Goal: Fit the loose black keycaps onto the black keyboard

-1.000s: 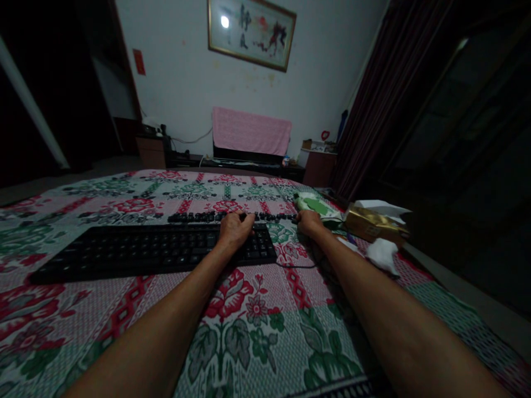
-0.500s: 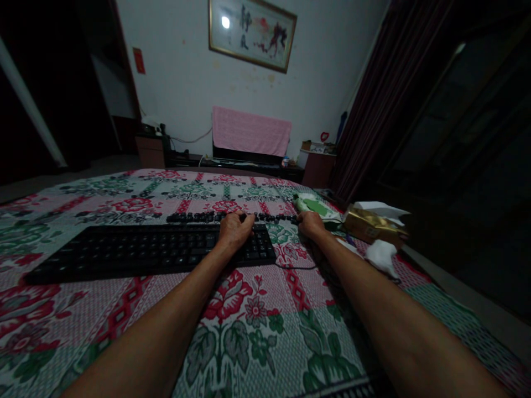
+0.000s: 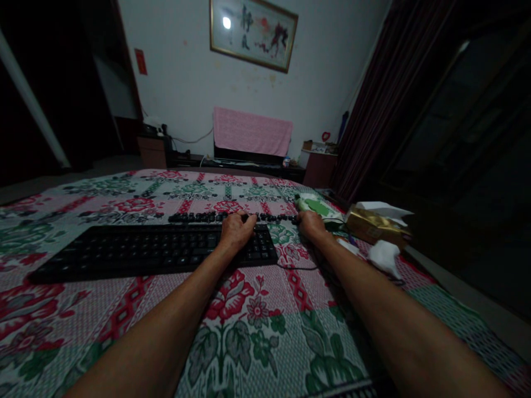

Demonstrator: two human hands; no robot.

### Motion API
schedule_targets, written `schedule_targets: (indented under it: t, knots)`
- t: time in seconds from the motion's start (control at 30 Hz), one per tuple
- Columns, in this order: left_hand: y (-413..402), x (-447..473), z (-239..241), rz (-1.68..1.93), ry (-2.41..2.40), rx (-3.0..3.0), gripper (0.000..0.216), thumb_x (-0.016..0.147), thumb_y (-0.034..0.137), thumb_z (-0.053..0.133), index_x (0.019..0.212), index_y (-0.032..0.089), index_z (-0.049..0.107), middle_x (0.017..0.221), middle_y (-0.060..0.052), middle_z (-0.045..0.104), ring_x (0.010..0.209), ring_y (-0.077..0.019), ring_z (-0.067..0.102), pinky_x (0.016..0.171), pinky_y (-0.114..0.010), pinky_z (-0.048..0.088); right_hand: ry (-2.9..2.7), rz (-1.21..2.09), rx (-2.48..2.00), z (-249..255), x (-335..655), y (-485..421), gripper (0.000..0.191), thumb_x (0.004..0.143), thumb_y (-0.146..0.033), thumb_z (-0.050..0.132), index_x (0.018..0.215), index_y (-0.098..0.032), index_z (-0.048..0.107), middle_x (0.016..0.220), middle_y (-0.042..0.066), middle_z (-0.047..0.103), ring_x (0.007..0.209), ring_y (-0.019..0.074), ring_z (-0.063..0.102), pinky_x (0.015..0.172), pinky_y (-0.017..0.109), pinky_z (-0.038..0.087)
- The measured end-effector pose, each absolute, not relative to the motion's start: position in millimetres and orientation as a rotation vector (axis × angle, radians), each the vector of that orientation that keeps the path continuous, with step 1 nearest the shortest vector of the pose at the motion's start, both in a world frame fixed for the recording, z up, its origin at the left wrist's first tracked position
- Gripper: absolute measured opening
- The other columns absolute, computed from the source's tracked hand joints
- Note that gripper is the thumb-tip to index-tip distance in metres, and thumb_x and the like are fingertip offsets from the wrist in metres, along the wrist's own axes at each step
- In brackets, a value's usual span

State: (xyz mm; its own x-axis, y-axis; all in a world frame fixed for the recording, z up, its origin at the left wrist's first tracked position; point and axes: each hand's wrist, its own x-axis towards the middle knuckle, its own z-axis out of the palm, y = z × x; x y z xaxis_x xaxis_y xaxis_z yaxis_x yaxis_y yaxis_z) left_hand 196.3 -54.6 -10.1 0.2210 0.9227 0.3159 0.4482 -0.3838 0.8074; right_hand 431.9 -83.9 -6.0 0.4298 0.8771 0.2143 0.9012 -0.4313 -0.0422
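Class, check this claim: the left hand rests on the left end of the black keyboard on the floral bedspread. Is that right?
No. The head view shows the left hand resting on the right end of the black keyboard, not the left end; the keyboard does lie on the floral bedspread.

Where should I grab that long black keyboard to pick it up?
Take the keyboard by its two short ends, one hand coming in from each side. It is long, thin and lies flat on the bedspread, so lifting one end would likely tip it. The left hand rests on its right end.
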Motion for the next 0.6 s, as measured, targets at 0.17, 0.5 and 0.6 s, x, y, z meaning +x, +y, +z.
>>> schedule_targets:
  t: [0.17, 0.5, 0.6]
  knots:
    - [-53.5, 196.8, -11.3, 1.087, 1.254, 1.930, 0.033, 0.078, 0.042, 0.046, 0.072, 0.017, 0.066, 0.054, -0.003, 0.066, 0.066, -0.0179, 0.065, 0.063, -0.024, 0.045, -1.556, -0.249, -2.550, -6.8, 430.3, -82.4, 0.035, 0.078, -0.015, 0.047, 0.105, -0.016, 0.069, 0.106, 0.015, 0.067, 0.099, 0.0265, 0.062, 0.078, 0.029, 0.046]
    - [-53.9, 196.8, -11.5, 1.085, 1.250, 1.920, 0.033, 0.078, 0.042, 0.046, 0.071, 0.017, 0.066, 0.054, -0.003, 0.065, 0.064, -0.0171, 0.065, 0.063, -0.023, 0.044, -1.650, -0.312, -2.472, -3.8, 430.8, -85.5, 0.030, 0.074, -0.021, 0.053, 0.099, -0.014, 0.067, 0.103, 0.016, 0.065, 0.097, 0.0265, 0.062, 0.081, 0.031, 0.046]
    - [-55.1, 196.5, -10.6, 1.090, 1.245, 1.928, 0.033, 0.078, 0.042, 0.046, 0.072, 0.017, 0.066, 0.055, -0.004, 0.066, 0.065, -0.0174, 0.065, 0.062, -0.023, 0.044, -1.675, -0.308, -2.477, -3.7, 426.9, -86.6, 0.030, 0.075, -0.028, 0.052, 0.096, -0.014, 0.067, 0.101, 0.016, 0.065, 0.094, 0.0267, 0.062, 0.079, 0.033, 0.046]
